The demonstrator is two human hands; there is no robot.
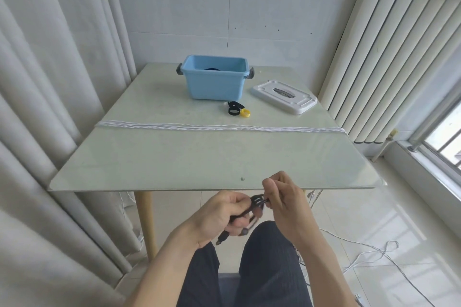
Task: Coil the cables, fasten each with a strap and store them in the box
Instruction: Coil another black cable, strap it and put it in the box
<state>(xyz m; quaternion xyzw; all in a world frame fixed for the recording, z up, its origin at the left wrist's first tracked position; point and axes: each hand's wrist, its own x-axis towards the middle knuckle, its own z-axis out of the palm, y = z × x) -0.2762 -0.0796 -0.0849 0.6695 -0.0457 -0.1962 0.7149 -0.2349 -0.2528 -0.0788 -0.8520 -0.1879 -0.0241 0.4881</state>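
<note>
Now you are wrapping a strap around the little black cable, low in front of the table and above your lap. Pull the strap snug so the loops stay together, and press the end down flat. Your left hand grips the cable bundle, with its fingers curled tight round it. Your right hand pinches the black strap right at the top of the bundle. Far off on the table sits the blue box, open, with something dark inside. Its white lid lies beside it. More straps lie near the box. A long white cable stretches across the table.
</note>
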